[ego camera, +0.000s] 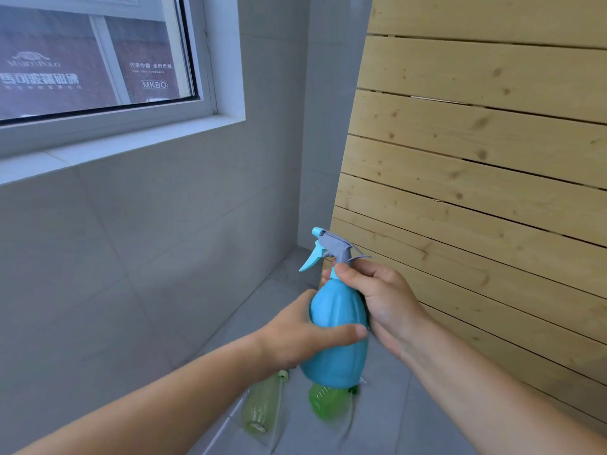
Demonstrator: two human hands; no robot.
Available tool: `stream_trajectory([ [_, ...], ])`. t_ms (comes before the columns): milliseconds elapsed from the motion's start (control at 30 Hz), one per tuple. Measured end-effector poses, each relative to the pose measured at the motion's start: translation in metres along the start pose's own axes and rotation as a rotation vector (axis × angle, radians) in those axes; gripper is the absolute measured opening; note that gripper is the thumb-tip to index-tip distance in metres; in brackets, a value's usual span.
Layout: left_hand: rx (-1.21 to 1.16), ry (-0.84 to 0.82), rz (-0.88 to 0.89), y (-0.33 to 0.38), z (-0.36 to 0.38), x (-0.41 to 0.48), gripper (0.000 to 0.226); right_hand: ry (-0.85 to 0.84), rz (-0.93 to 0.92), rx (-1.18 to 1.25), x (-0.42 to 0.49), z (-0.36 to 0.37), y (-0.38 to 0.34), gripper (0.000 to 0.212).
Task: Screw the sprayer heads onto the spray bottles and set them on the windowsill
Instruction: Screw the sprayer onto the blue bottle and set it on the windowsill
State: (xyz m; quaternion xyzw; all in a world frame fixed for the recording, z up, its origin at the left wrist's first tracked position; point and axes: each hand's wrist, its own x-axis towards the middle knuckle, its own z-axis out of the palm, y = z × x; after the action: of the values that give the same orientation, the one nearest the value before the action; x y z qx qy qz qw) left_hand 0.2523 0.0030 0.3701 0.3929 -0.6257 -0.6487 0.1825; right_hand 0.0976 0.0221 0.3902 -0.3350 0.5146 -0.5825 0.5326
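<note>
Lying below held blue bottle (338, 326), two green bottles (262, 405)

Both forearms bare, no sleeves; hands, left (295, 333) and right (381, 300), ungloved, no jewellery.

You have the blue spray bottle (338, 326) upright in mid-air, its rounded body widening toward the base and its grey-and-blue sprayer head (328, 249) seated on the neck, nozzle and trigger pointing left toward the window wall. On the grey floor below it lie two more bottles: a pale green one (262, 403) on its side near the foot of the tiled wall, and a brighter green one (323, 402) just beside it, partly hidden. The white windowsill (131, 142) runs along the upper left.
</note>
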Motion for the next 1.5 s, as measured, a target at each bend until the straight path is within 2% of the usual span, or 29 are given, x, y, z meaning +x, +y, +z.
stream_trajectory([
  [167, -0.363, -0.18, -0.064, -0.006, -0.023, 0.003, 0.072, -0.079, 0.003, 0.098, -0.004, -0.002, -0.012, 0.015],
  [267, -0.433, -0.237, -0.088, -0.011, -0.024, 0.002, 0.069, -0.123, 0.033, 0.156, -0.005, -0.002, -0.013, 0.02],
  [367, -0.389, -0.204, -0.089, -0.011, -0.012, 0.0, 0.07, -0.109, 0.044, 0.112, -0.005, 0.0, -0.009, 0.027],
  [500, -0.244, -0.047, -0.009, -0.001, -0.007, -0.002, 0.074, -0.056, -0.028, 0.016, -0.003, -0.003, -0.009, 0.028],
  [633, -0.152, 0.051, 0.033, 0.002, 0.002, -0.003, 0.06, -0.017, -0.04, -0.01, 0.0, -0.006, -0.011, 0.023],
  [833, -0.385, -0.172, -0.044, -0.004, -0.004, -0.004, 0.069, -0.083, -0.007, 0.086, -0.004, -0.008, -0.018, 0.026],
  [900, -0.403, -0.201, -0.047, -0.005, -0.005, -0.005, 0.071, -0.092, -0.005, 0.11, -0.004, -0.009, -0.018, 0.025],
  [1300, -0.278, -0.031, -0.003, -0.006, -0.005, -0.002, 0.079, -0.007, -0.021, 0.063, 0.0, -0.006, -0.016, 0.018],
  [1500, -0.307, -0.031, 0.017, -0.002, -0.014, 0.001, 0.073, -0.031, -0.066, 0.002, 0.001, -0.002, -0.02, 0.023],
])
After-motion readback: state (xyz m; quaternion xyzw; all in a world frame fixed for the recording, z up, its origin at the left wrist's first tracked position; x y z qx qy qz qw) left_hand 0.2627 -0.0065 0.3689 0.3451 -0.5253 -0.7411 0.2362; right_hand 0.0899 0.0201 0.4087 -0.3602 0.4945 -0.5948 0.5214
